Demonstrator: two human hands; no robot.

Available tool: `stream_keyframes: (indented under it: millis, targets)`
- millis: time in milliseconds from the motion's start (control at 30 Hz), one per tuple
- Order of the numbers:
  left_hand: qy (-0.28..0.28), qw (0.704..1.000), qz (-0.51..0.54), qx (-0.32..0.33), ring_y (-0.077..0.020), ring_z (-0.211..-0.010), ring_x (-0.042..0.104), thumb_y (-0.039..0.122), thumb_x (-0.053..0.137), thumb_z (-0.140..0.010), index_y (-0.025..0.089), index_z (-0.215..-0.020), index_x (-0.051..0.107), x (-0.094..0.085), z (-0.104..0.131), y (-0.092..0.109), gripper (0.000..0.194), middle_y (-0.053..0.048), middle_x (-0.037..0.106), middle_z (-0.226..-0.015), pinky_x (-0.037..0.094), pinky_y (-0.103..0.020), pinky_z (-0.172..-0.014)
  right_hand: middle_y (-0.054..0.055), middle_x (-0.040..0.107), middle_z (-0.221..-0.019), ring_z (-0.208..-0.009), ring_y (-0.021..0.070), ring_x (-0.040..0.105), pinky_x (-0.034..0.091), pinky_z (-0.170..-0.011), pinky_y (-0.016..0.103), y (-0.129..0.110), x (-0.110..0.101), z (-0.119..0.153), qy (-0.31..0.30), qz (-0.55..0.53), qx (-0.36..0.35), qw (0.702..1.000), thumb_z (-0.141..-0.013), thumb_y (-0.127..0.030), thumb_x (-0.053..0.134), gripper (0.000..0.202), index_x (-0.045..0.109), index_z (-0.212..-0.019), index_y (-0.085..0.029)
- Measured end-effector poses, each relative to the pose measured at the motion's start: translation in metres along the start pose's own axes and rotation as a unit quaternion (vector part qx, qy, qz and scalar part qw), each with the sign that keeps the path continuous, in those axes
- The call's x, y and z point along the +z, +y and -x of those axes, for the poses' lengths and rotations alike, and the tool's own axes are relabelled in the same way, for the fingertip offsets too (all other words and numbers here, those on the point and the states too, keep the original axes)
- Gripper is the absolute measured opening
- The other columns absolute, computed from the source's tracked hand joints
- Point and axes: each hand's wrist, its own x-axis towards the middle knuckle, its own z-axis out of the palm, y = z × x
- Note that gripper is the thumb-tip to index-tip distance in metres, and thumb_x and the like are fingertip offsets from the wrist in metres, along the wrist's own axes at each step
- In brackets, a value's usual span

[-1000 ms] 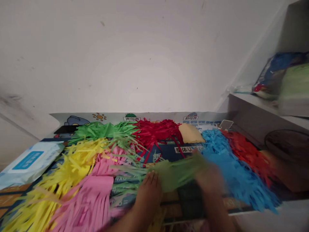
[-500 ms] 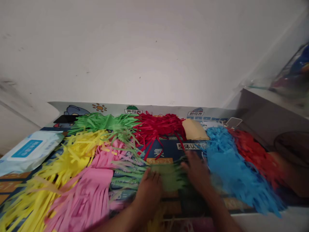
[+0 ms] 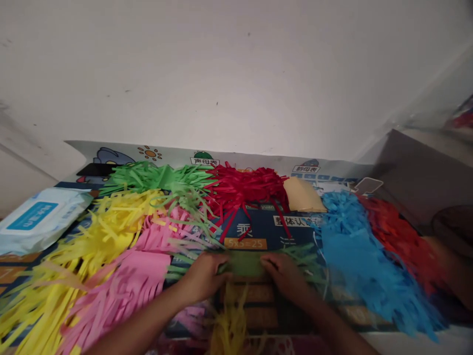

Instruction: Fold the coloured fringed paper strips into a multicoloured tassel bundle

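A strip of dark green fringed paper (image 3: 246, 263) spans the space between my hands, its fringes spreading out past both sides. My left hand (image 3: 209, 276) is closed on its left part, thumb and fingers pressed together. On the right part, my right hand (image 3: 284, 276) pinches the same paper. Pink fringed paper (image 3: 148, 266) lies left of my left hand, and blue fringed paper (image 3: 354, 246) lies right of my right hand. Below the hands hangs a blurred yellow fringe (image 3: 231, 320).
Yellow (image 3: 111, 231), light green (image 3: 158, 177), crimson (image 3: 247, 185) and red (image 3: 399, 236) fringed paper surround the work spot. A wipes pack (image 3: 44, 217) lies left, beige paper (image 3: 303, 195) behind. The wall (image 3: 221, 74) rises at the back.
My hands have closed on the green paper, and my right hand has come down from above its right side. The view has shifted slightly; more yellow fringe shows below my hands.
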Motion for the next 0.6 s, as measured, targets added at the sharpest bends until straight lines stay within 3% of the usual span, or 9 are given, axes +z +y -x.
stream_keyframes:
  millis: [167,367,600]
  targets:
    - [0.036,0.995,-0.031,-0.093,-0.0223,-0.077,0.068,0.030,0.051,-0.092,0.019,-0.084,0.071,0.002,-0.015,0.006,0.024,-0.004,0.074,-0.077,0.043,-0.032,-0.076,0.005,0.071,-0.079,-0.075,0.0220,0.065,0.038,-0.064,0.028,-0.008,0.005,-0.016,0.000,0.043,0.018,0.999,-0.091,-0.028,0.051,0.022,0.068,-0.080,-0.019]
    - [0.023,0.990,-0.058,-0.129,-0.0267,-0.079,0.067,0.033,0.052,-0.090,0.020,-0.082,0.069,0.006,-0.020,0.007,0.024,-0.007,0.073,-0.075,0.043,-0.035,-0.077,0.003,0.070,-0.078,-0.074,0.0221,0.063,0.035,-0.066,0.030,-0.001,0.015,-0.013,0.026,0.121,0.033,0.992,-0.090,-0.030,0.052,0.020,0.067,-0.080,-0.021]
    - [-0.008,0.986,-0.102,-0.132,-0.0273,-0.077,0.067,0.031,0.053,-0.086,0.019,-0.079,0.069,0.008,-0.023,0.006,0.021,-0.009,0.073,-0.073,0.044,-0.037,-0.078,0.002,0.070,-0.076,-0.071,0.0214,0.063,0.035,-0.066,0.030,0.005,0.014,-0.012,0.016,0.097,0.030,0.995,-0.087,-0.031,0.056,0.017,0.066,-0.077,-0.022]
